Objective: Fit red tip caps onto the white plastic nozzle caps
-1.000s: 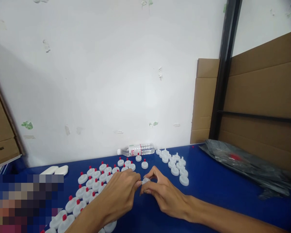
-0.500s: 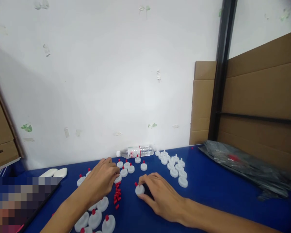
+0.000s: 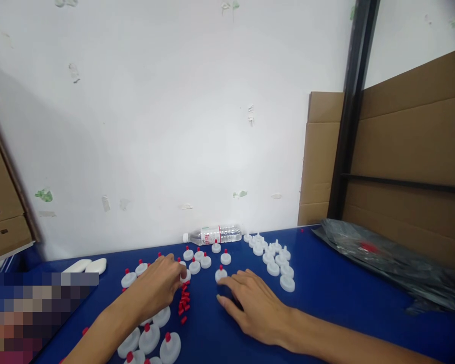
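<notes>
My left hand (image 3: 161, 283) is over the far end of a pile of small red tip caps (image 3: 183, 306). Its fingers are bent into a pinch, and whatever is between them is hidden. My right hand (image 3: 256, 306) rests low over the blue table with thumb and index finger apart, holding nothing. Just beyond its index fingertip stands a white nozzle cap with a red tip (image 3: 221, 274); I cannot tell whether they touch. More red-tipped white caps (image 3: 149, 338) lie around and partly under my left forearm, and others (image 3: 205, 261) stand ahead.
White nozzle caps without red tips (image 3: 273, 268) are grouped right of centre. A clear water bottle (image 3: 214, 235) lies along the wall. Grey plastic bags (image 3: 387, 263) lie at right before cardboard (image 3: 409, 146) and a black post (image 3: 349, 116). Two white oval items (image 3: 95, 266) sit at left.
The red-tipped cap that was in my right fingers now stands a little farther away on the table, released. My right thumb and index have spread. My left hand stays near the red pile.
</notes>
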`<state>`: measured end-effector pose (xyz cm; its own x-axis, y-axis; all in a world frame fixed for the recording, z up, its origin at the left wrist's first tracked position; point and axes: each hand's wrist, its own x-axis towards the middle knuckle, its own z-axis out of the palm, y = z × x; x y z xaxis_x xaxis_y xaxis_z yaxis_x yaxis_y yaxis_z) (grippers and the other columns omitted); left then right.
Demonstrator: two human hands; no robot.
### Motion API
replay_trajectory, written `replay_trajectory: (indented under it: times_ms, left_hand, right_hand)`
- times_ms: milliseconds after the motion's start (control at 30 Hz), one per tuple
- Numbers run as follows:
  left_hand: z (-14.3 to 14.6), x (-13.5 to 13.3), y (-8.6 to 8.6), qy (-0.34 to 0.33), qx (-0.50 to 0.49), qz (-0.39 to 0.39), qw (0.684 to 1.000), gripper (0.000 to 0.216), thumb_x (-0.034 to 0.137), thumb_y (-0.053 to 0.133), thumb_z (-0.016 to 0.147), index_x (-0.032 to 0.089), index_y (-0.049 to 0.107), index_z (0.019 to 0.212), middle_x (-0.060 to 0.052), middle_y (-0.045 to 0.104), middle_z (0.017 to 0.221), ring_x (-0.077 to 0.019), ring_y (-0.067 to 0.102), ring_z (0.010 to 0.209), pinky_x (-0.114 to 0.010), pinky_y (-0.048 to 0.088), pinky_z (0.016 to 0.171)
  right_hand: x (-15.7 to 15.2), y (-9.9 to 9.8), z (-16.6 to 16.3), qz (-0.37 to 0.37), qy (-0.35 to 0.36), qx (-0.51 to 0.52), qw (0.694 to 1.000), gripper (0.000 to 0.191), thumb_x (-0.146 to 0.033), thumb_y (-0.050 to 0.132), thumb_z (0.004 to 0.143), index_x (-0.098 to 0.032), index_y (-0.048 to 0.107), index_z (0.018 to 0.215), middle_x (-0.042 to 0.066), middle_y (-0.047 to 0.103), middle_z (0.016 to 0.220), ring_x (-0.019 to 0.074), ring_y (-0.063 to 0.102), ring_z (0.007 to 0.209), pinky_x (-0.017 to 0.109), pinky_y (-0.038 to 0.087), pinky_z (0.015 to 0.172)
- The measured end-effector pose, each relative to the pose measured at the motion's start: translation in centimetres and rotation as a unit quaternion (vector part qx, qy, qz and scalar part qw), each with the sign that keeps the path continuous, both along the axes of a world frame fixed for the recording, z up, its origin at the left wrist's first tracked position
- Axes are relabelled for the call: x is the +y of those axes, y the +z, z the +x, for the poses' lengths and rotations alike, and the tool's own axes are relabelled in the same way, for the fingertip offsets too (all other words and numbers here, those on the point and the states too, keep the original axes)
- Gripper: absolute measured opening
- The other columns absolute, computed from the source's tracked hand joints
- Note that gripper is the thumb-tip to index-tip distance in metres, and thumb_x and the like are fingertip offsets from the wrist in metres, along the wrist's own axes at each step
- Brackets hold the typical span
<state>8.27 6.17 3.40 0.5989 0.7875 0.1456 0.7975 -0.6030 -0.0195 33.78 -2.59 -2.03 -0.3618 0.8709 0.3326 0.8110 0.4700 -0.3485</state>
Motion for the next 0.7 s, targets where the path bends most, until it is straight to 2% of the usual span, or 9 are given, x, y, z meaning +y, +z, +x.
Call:
replay_trajectory:
  times_ms: [67,133,267,367,467,533,600,700]
  left_hand:
    - [0.1,0.0,0.1,0.007,0.004,-0.015,1.000,0.025,0.014,0.055,0.091,0.024,0.077,0.100,-0.012,0.071,0.099,-0.0301,0.068,0.092,-0.035,0.048,0.072]
    - [0.1,0.0,0.2,0.012,0.009,-0.028,0.999,0.024,0.015,0.056,0.091,0.024,0.076,0.102,-0.012,0.071,0.100,-0.0306,0.068,0.094,-0.036,0.049,0.074]
    - [0.2,0.2,0.3,0.020,0.019,-0.038,0.999,0.025,0.016,0.055,0.093,0.023,0.075,0.105,-0.013,0.070,0.104,-0.0309,0.067,0.099,-0.038,0.049,0.078]
    - [0.3,0.2,0.3,0.026,0.023,-0.043,0.998,0.023,0.019,0.054,0.095,0.023,0.074,0.105,-0.013,0.070,0.104,-0.0315,0.067,0.098,-0.037,0.049,0.076]
    - [0.3,0.0,0.4,0.032,0.027,-0.046,0.998,0.022,0.021,0.054,0.095,0.022,0.074,0.105,-0.013,0.070,0.105,-0.0320,0.067,0.098,-0.038,0.049,0.076]
    - [0.3,0.0,0.5,0.032,0.028,-0.045,0.998,0.021,0.020,0.055,0.095,0.022,0.073,0.105,-0.013,0.069,0.106,-0.0320,0.067,0.099,-0.038,0.048,0.076]
    - [0.4,-0.1,0.5,0.031,0.030,-0.045,0.998,0.020,0.019,0.055,0.095,0.022,0.073,0.103,-0.013,0.069,0.105,-0.0311,0.067,0.098,-0.037,0.048,0.075]
    - [0.4,-0.1,0.6,0.029,0.032,-0.044,0.998,0.019,0.016,0.055,0.094,0.022,0.073,0.098,-0.012,0.069,0.102,-0.0297,0.067,0.095,-0.036,0.047,0.074]
  right_hand:
    - [0.2,-0.4,0.1,-0.009,-0.021,-0.004,1.000,0.042,-0.039,0.044,0.107,-0.019,0.056,0.142,0.014,0.069,0.126,0.0319,0.063,0.122,0.056,0.036,0.115]
    - [0.2,-0.5,0.1,-0.003,-0.024,-0.006,1.000,0.042,-0.039,0.042,0.108,-0.020,0.056,0.143,0.012,0.069,0.126,0.0308,0.063,0.122,0.056,0.035,0.116]
    - [0.2,0.4,0.1,0.058,-0.039,-0.058,0.996,0.028,-0.032,0.043,0.107,-0.024,0.066,0.120,0.007,0.070,0.109,0.0261,0.067,0.106,0.053,0.043,0.108]
    - [0.8,1.4,0.8,0.130,-0.106,-0.153,0.974,0.025,-0.031,0.047,0.105,-0.021,0.069,0.109,0.012,0.069,0.110,0.0312,0.064,0.107,0.053,0.047,0.099]
    - [2.2,1.5,2.2,0.182,-0.190,-0.209,0.942,0.034,-0.037,0.050,0.104,-0.015,0.070,0.121,0.022,0.064,0.133,0.0400,0.058,0.125,0.059,0.040,0.108]
    - [3.2,0.9,3.3,0.179,-0.227,-0.223,0.931,0.046,-0.043,0.049,0.104,-0.011,0.066,0.133,0.027,0.058,0.143,0.0432,0.050,0.136,0.062,0.031,0.115]
    - [3.9,0.3,4.1,0.156,-0.239,-0.230,0.930,0.051,-0.045,0.048,0.105,-0.008,0.064,0.137,0.028,0.059,0.142,0.0443,0.049,0.138,0.065,0.027,0.116]
    - [4.0,-0.1,4.3,0.142,-0.219,-0.236,0.936,0.045,-0.042,0.047,0.106,-0.012,0.066,0.134,0.025,0.064,0.137,0.0413,0.055,0.133,0.065,0.028,0.116]
